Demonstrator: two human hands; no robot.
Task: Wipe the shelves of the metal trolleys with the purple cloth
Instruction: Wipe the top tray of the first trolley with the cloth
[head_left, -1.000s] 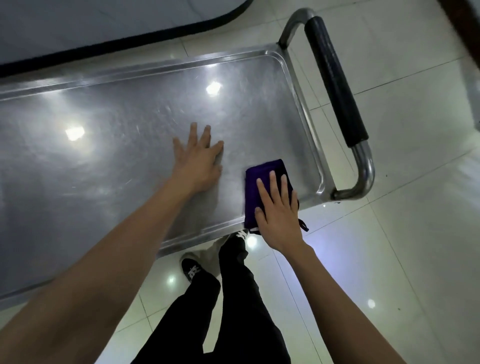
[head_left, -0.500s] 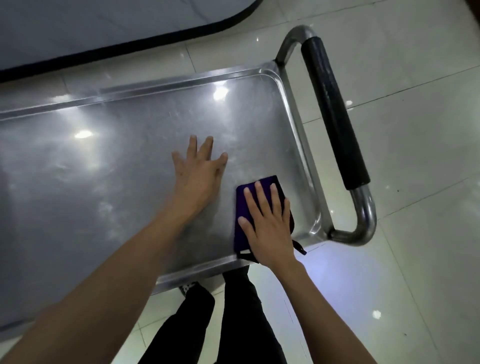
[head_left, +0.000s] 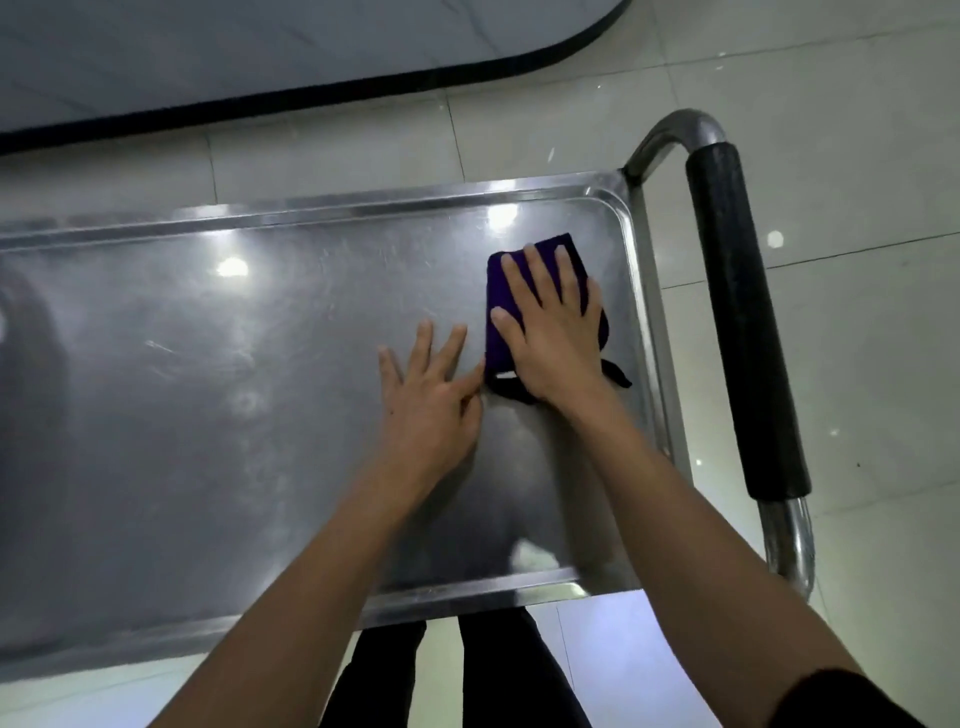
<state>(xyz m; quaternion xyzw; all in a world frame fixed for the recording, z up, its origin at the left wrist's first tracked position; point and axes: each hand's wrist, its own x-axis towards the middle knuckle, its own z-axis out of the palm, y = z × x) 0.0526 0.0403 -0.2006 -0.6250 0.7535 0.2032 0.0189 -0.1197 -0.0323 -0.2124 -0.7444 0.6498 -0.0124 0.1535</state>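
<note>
Since the earlier frames the right hand (head_left: 553, 332) and the purple cloth (head_left: 540, 312) have slid from the near edge of the shelf up toward its far right corner; the left hand (head_left: 428, 395) keeps its flat place on the metal, now just beside the cloth's near left corner.

Right hand: fingers (head_left: 540, 270) straight and slightly spread, palm down, pressing the cloth flat against the shelf. Nothing gripped. The folded cloth shows past the fingertips and on both sides of the hand; a dark loop or tag sticks out from under the wrist on the right side.

Left hand: fingers (head_left: 423, 345) extended and spread, palm flat on the bare steel, holding nothing. Whether its thumb touches the cloth cannot be told.

The cloth lies on the top shelf (head_left: 208, 415) of the metal trolley, inside the raised rim, near the right end, apart from the rim on that side. Ceiling lights reflect off the steel.

Beyond the right rim stands the trolley's tubular push handle (head_left: 743, 332) with its black grip. Pale floor tiles (head_left: 857, 130) surround the trolley; a grey mat with a black border (head_left: 260, 41) lies past the far side. The person's dark trousers (head_left: 493, 670) show below the near rim
</note>
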